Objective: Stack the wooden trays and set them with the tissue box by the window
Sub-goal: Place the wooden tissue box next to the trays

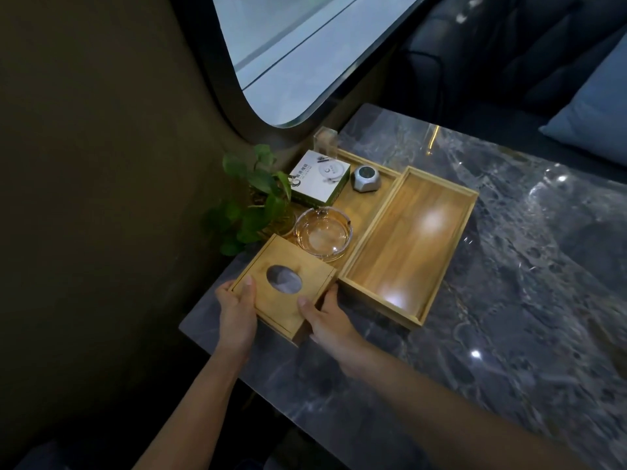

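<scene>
A square wooden tissue box [271, 300] with an oval hole in its lid sits at the table's near left corner. My left hand [236, 312] grips its left side and my right hand [325, 318] grips its right near corner. Just right of it lies a long wooden tray [342, 278], nothing inside, its near left corner beside the box. A flatter wooden tray [368, 195] lies behind, against the wall under the window [291, 62], holding small items.
On the back tray stand a glass ashtray [322, 234], a green-and-white carton [320, 178], a small grey gadget [365, 178] and a clear holder [325, 139]. A potted plant [252, 198] stands at the wall. The marble table [509, 300] stretches right; a cushioned seat [590, 106] lies beyond.
</scene>
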